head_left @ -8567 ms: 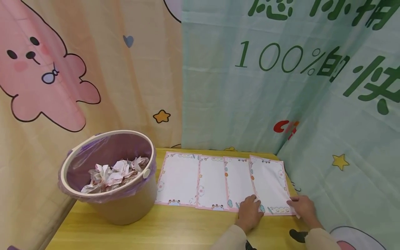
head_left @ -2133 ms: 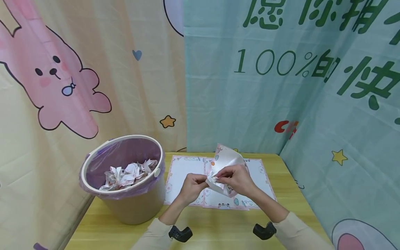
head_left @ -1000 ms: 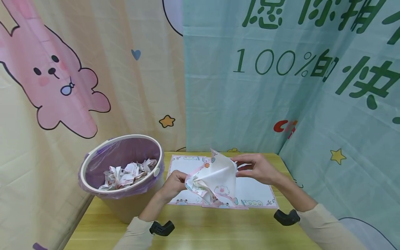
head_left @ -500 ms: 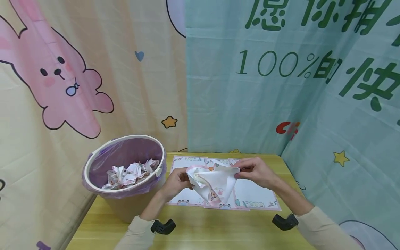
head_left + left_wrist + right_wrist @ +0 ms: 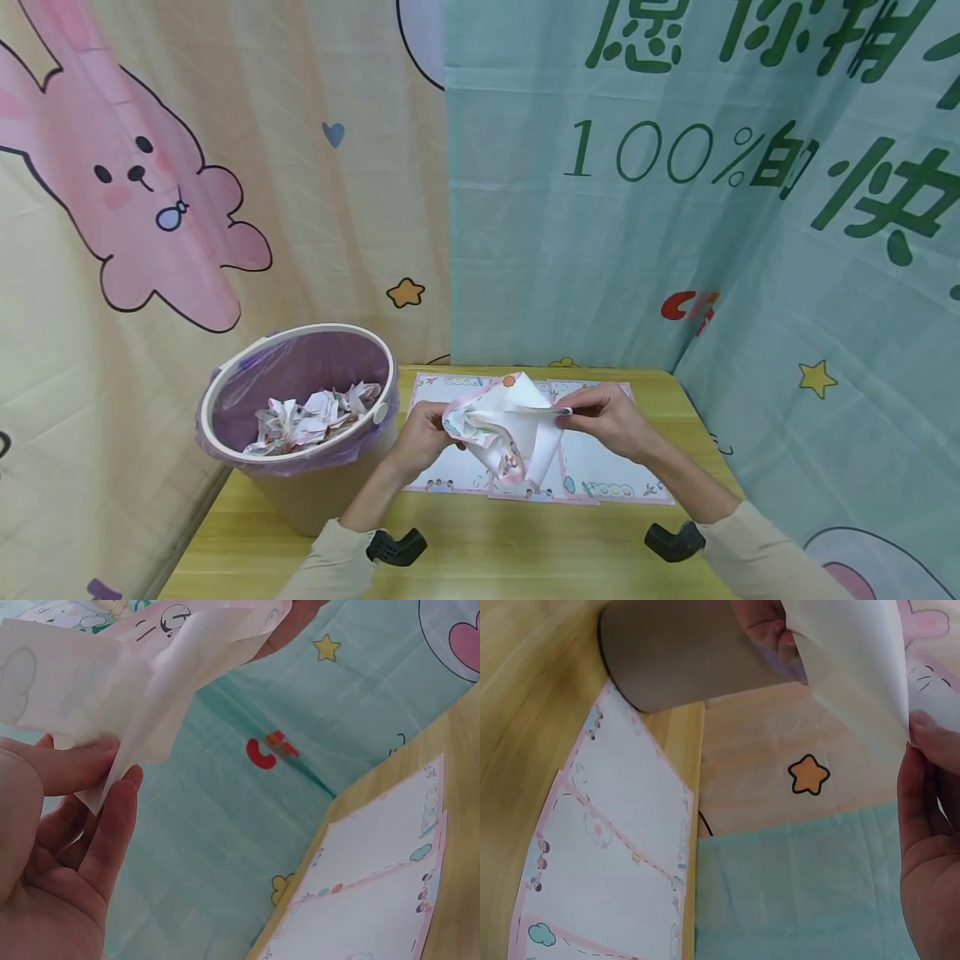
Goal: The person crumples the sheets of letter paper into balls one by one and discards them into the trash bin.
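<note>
A partly crumpled sheet of printed paper [image 5: 506,429], white with a pink patterned border, is held in the air between both hands. My left hand [image 5: 420,442] pinches its bunched left side. On the other side, my right hand [image 5: 613,421] pinches a corner between thumb and fingers. In the left wrist view the left thumb and fingers clasp a fold of the paper [image 5: 161,682]; the right wrist view shows the right fingertips at the edge of the paper [image 5: 855,667]. Beneath it, flat overlapping bordered sheets [image 5: 611,462] lie on the table, partly hidden.
A beige bin [image 5: 300,500] with a purple liner stands on the table's left side, close to the left forearm. Crumpled papers [image 5: 311,421] lie inside it. Printed curtains [image 5: 555,267] hang behind and right of the wooden table [image 5: 480,554].
The rightmost of the flat sheets was lifted from the table and scrunched up. Over the last second the hands spread it partly apart, and its shape folded and shifted slightly.
</note>
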The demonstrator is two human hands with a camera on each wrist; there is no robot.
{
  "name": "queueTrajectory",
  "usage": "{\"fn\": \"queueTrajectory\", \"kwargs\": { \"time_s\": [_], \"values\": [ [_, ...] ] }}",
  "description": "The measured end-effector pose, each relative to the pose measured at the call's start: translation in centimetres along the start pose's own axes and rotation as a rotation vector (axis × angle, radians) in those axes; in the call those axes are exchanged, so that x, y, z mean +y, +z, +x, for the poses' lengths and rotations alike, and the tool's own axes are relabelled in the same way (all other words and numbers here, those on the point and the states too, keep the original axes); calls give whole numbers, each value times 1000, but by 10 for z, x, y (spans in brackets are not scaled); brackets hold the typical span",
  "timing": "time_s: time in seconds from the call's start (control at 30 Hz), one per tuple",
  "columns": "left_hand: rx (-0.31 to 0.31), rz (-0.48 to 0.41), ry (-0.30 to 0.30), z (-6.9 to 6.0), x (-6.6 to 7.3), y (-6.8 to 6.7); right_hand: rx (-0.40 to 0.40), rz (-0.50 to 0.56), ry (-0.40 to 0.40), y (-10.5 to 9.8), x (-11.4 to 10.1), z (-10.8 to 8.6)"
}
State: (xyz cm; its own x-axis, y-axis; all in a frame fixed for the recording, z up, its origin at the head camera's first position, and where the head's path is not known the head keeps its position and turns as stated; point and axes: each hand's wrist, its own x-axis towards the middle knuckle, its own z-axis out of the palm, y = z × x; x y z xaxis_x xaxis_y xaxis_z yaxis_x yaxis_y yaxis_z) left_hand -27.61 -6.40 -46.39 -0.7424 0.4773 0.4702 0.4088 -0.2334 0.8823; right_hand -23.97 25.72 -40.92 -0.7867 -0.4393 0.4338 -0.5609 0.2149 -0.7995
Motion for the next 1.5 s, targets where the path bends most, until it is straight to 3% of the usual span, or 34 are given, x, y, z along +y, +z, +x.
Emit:
{"fn": "queueTrajectory", "kwargs": {
  "time_s": [0.17,0.3,0.43,0.53,0.67,0.83,0.97,1.1,1.3,1.5],
  "values": [
    [27,39,14,2,2,7,55,-56,-121,6,0,-4],
    [78,115,3,0,4,15,119,-140,-168,14,-1,-6],
    [115,180,-57,0,1,23,122,-237,-190,27,-4,-3],
    [146,141,-109,-1,-4,25,124,-243,-152,36,-3,0],
    [153,28,-123,-4,-9,23,151,-113,-26,37,1,4],
    [151,-106,-57,-5,-12,27,153,144,120,38,6,1],
    [152,-186,-10,-1,-12,38,153,325,136,50,8,-3],
    [137,-209,-19,2,-9,50,160,369,118,61,3,-2],
    [195,-130,-51,3,-3,54,192,173,161,68,-12,5],
    [199,-34,-79,4,-2,55,212,-73,150,79,-16,5]
  ]
}}
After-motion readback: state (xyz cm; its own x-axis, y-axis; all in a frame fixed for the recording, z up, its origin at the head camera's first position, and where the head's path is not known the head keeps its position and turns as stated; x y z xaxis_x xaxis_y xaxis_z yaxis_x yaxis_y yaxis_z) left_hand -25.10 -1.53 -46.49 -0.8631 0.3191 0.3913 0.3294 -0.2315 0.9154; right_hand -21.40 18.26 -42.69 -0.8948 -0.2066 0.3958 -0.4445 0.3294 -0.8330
